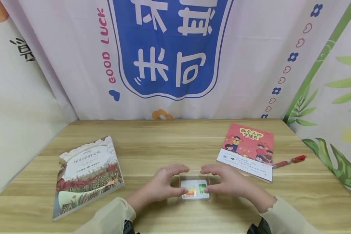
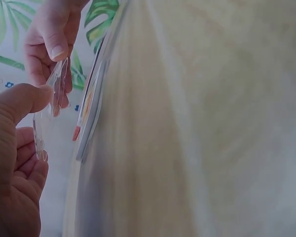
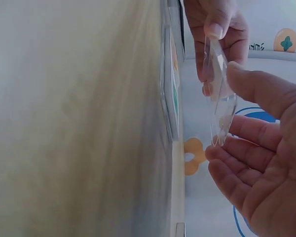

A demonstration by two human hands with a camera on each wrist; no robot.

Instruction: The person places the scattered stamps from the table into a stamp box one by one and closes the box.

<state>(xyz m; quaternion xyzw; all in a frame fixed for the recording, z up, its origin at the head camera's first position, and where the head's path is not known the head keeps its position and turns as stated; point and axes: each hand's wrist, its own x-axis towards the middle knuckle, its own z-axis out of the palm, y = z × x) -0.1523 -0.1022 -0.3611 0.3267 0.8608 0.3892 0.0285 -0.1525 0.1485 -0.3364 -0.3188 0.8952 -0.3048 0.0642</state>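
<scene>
Both hands hold one clear plastic lid (image 3: 221, 106), a thin, see-through rectangle, raised above the table. My left hand (image 1: 165, 183) pinches its left end between thumb and fingers. At the other end, my right hand (image 1: 229, 182) pinches it the same way. Under the lid, a shallow clear case (image 1: 195, 196) lies flat on the wood. White cards with an orange picture and a green picture (image 1: 202, 188) show in it, partly covered by the thumbs in the head view. The left wrist view catches the case (image 2: 92, 111) edge-on, apart from the lid.
An illustrated book (image 1: 87, 175) lies at the left of the wooden table (image 1: 163, 143). To the right are a red and white book (image 1: 248, 149) and a red pen (image 1: 289, 161) by its corner. A printed curtain (image 1: 240, 65) hangs behind the table.
</scene>
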